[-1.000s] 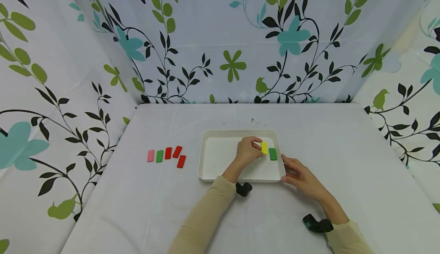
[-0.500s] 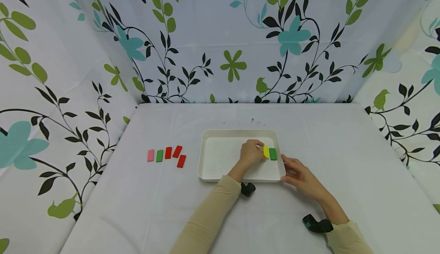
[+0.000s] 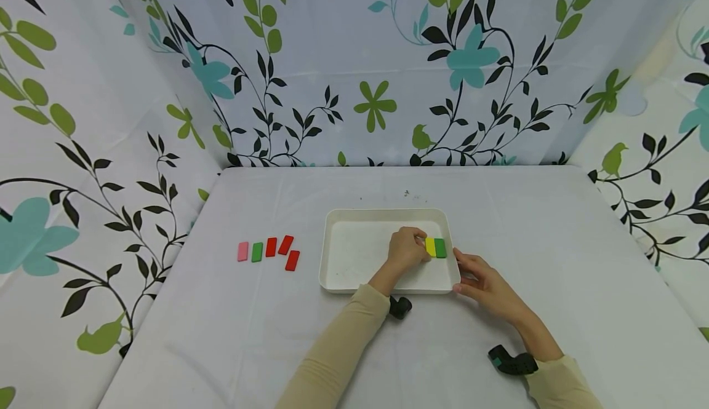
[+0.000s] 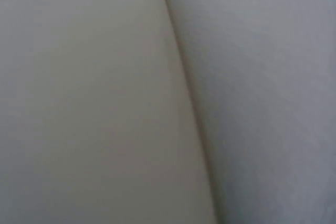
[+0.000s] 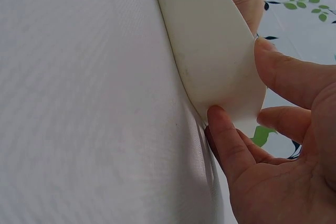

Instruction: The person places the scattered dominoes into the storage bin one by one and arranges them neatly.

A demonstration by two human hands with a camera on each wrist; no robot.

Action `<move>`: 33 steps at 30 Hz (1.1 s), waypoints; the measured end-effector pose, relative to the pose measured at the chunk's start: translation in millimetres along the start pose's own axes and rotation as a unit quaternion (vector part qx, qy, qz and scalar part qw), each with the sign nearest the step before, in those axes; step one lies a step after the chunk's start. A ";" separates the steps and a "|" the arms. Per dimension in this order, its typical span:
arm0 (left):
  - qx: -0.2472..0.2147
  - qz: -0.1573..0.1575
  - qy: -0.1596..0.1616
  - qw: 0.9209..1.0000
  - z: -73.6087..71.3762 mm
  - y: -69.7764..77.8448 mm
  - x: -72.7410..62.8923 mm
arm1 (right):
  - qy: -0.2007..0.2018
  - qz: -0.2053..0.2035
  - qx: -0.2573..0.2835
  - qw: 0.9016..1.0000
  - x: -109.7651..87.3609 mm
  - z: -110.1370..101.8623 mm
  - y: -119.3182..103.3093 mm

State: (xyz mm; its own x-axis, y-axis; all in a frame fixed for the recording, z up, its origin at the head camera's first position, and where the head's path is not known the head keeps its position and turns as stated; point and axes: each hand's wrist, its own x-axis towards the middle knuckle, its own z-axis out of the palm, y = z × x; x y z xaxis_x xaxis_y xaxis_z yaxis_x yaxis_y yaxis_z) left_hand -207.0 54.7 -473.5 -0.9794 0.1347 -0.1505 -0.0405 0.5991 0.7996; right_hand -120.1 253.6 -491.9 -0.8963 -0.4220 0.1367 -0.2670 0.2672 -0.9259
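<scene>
My left hand (image 3: 407, 250) reaches into a white rectangular tray (image 3: 354, 224), its fingertips pinching a small yellow block (image 3: 430, 247). Right beside the yellow block is a green block (image 3: 440, 248) of the same kind; their long sides meet near the tray's right end. My right hand (image 3: 484, 283) rests its fingertips against the tray's outer right wall and near corner. In the right wrist view the spread fingers (image 5: 223, 129) touch the tray's wall and rim (image 5: 215, 51). A sleeve (image 4: 105, 103) and white cloth fill the left wrist view, so the left hand is hidden there.
Left of the tray, on the white tablecloth (image 3: 277, 329), lie a pink block (image 3: 242, 251), another green block (image 3: 257, 251) and three red blocks (image 3: 271, 246). Small dark specks (image 3: 407, 194) dot the cloth behind the tray. Leaf-patterned curtains (image 3: 310, 58) enclose the table.
My left hand has moved slightly right and lowered the yellow block, closing the gap to the green block. The right hand has stayed at the tray's right end.
</scene>
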 end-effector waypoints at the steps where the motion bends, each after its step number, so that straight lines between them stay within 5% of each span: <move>1: 0.000 0.005 0.000 1.000 0.5 -0.8 0.3 | 0.000 0.003 -0.002 1.000 0.0 0.1 -0.4; 20: 0.031 0.018 0.000 0.999 2.1 -2.9 0.2 | 0.000 0.021 -0.009 1.000 0.7 2.2 -0.3; 26: 0.051 0.027 0.003 0.998 -9.7 2.4 -6.3 | -0.002 0.012 -0.008 1.000 1.0 3.2 -1.1; 33: 0.040 0.078 0.018 0.996 -33.5 20.1 -20.5 | 0.002 0.009 -0.016 1.000 0.8 2.1 -0.7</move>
State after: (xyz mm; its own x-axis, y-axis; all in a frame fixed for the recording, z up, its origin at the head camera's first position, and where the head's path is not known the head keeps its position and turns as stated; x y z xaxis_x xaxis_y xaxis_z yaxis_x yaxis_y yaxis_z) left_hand -194.4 37.5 -434.8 -0.9790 0.2040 -0.0058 0.1275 0.6338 0.7629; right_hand -120.0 251.3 -491.9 -0.9026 -0.4133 0.1206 -0.2611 0.3027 -0.9166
